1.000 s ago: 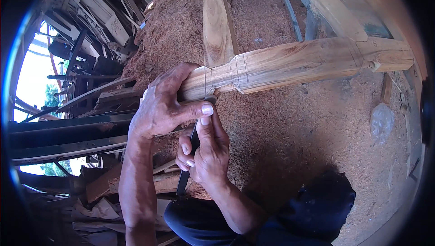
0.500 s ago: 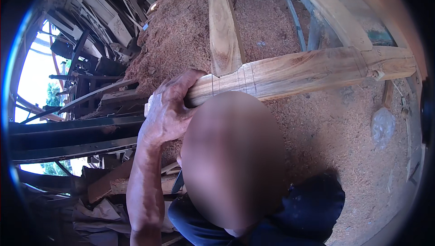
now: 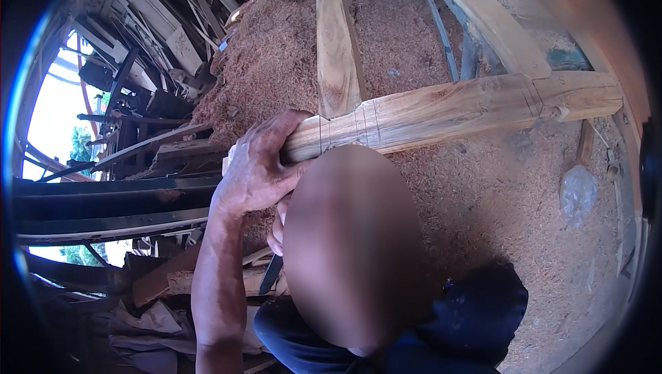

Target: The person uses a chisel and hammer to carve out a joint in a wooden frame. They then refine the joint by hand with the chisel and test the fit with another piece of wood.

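One hand, the left hand [image 3: 258,170], was clamped round the marked timber beam [image 3: 441,108]; marking appeared underway, demanding a steady hold.

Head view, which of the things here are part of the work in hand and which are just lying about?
In use:
left hand, gripping the marked timber beam
right hand, mostly hidden, with a dark tool

Lying about:
sawdust heap
upright plank
scrap wood pile
clear plastic bag
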### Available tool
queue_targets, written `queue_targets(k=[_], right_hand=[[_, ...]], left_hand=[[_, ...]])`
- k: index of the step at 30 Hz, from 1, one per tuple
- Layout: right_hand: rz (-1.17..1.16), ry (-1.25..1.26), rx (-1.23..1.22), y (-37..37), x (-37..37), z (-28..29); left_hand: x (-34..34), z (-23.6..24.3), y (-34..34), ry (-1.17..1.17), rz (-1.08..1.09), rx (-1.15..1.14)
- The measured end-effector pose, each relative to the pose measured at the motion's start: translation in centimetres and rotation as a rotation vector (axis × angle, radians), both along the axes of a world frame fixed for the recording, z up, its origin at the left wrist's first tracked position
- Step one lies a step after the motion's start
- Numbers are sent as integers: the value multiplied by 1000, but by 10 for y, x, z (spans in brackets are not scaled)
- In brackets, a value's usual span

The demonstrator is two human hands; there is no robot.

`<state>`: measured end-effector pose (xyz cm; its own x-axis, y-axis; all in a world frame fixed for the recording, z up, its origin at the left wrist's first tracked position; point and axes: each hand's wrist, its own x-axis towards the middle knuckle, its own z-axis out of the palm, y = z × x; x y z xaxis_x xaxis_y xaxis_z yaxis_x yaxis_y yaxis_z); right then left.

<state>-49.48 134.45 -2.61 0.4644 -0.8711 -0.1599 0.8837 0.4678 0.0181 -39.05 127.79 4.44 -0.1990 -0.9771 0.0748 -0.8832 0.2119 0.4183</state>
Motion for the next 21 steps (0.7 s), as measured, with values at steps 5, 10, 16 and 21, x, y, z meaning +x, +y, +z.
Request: queue_targets(k=[5, 10, 16, 21], right_hand=[[8, -203, -10, 0, -7, -3], [-125, -127, -44, 11, -1, -19], [-355, 267, -72, 24, -3, -43], [-703, 582, -299, -9, -60, -58]], left_hand=[[-2, -1, 0, 69, 17, 2], [-7, 2, -2, 98, 45, 22], [-23, 0, 0, -64, -22, -149], [-30, -11, 2, -142, -2, -273]])
